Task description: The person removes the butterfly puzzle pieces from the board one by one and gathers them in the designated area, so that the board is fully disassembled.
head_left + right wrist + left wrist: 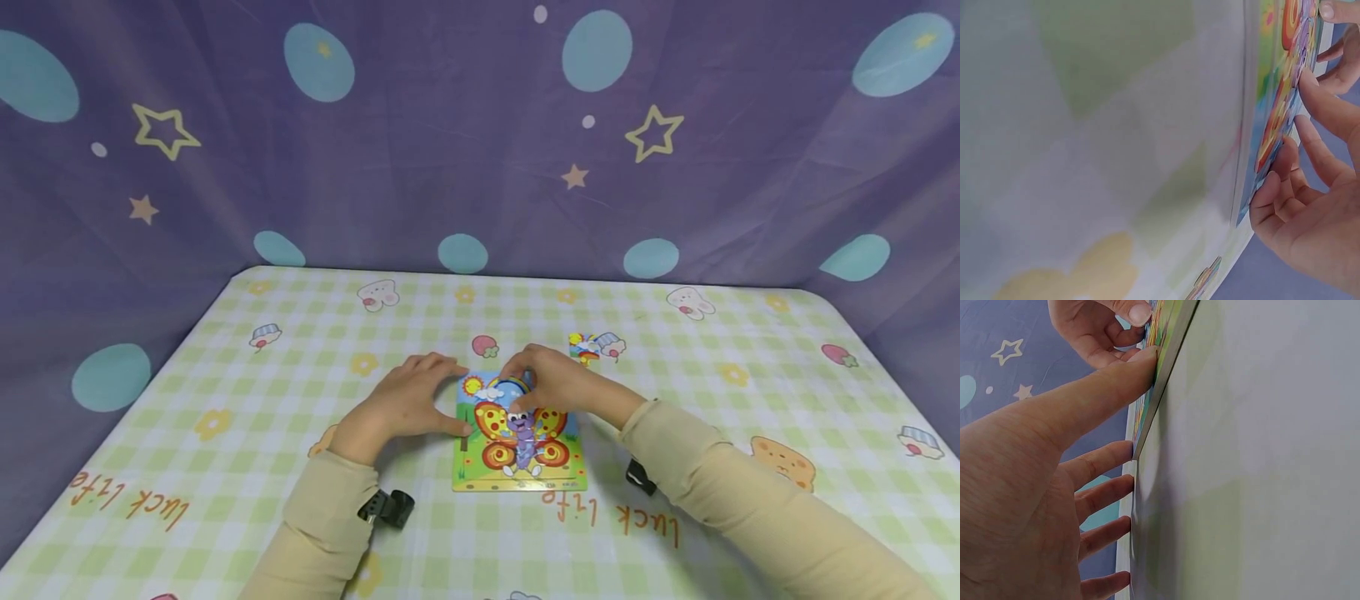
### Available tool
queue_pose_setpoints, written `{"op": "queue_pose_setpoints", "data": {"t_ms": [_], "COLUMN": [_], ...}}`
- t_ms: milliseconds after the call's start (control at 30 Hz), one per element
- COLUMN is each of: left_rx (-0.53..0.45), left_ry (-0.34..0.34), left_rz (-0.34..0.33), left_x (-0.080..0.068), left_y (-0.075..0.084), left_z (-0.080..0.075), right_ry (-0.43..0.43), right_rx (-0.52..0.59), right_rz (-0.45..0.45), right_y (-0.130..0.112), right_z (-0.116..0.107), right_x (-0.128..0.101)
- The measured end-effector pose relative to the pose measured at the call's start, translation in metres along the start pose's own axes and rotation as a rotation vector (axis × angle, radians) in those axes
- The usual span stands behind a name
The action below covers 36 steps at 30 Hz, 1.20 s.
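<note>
A butterfly jigsaw puzzle (487,482) lies flat on the table in its board, with a sun, clouds and a rainbow at its top. My left hand (411,402) is spread at the board's left side. Its thumb (1107,384) rests on the board's edge, and its other fingers extend past the upper left corner. Over the upper middle, my right hand (551,379) has thumb and index finger on either side of a rainbow puzzle piece (512,388), pinching it at the board's surface. The remaining right fingers (1269,194) curl near the board's top edge.
One loose puzzle piece (583,347) lies on the tablecloth beyond the board's upper right corner. The checked tablecloth (285,375) bears printed flowers, bears and lettering. A purple curtain (480,125) hangs behind the table's far edge.
</note>
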<state>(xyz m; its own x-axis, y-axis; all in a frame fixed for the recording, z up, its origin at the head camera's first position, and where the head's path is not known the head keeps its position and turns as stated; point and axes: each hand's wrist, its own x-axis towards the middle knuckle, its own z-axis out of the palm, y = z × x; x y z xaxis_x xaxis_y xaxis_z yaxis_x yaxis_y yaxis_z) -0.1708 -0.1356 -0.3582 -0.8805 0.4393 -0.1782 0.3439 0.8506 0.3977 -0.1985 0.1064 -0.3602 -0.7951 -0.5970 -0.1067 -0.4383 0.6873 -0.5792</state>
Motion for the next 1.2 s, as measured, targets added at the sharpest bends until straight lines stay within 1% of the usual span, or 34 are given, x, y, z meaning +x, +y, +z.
{"op": "queue_pose_setpoints", "data": {"t_ms": [267, 433, 667, 867, 1067, 1200], "left_rx": [0.000, 0.000, 0.006, 0.003, 0.002, -0.002], "left_ry": [0.009, 0.011, 0.007, 0.003, 0.006, 0.011], "left_rz": [0.007, 0.006, 0.005, -0.004, 0.002, 0.007], "left_x": [0.0000, -0.0001, 0.0003, 0.0001, 0.0001, 0.0000], "left_y": [-0.0005, -0.0008, -0.0008, -0.0006, -0.0009, -0.0001], "left_z": [0.0003, 0.0006, 0.0009, 0.0006, 0.0008, 0.0005], "right_ry": [-0.022, -0.028, -0.008, 0.002, 0.011, 0.010], "right_rx": [-0.015, -0.014, 0.000, 0.008, 0.003, 0.006], "right_rz": [-0.010, 0.020, 0.037, 0.022, 0.015, 0.040], "right_y": [-0.0012, -0.0028, -0.0043, -0.0037, -0.0034, -0.0049], "right_z": [-0.0013, -0.0010, 0.0010, 0.0015, 0.0028, 0.0029], "right_x": [0.0034, 0.0033, 0.0029, 0.0030, 0.0032, 0.0035]}}
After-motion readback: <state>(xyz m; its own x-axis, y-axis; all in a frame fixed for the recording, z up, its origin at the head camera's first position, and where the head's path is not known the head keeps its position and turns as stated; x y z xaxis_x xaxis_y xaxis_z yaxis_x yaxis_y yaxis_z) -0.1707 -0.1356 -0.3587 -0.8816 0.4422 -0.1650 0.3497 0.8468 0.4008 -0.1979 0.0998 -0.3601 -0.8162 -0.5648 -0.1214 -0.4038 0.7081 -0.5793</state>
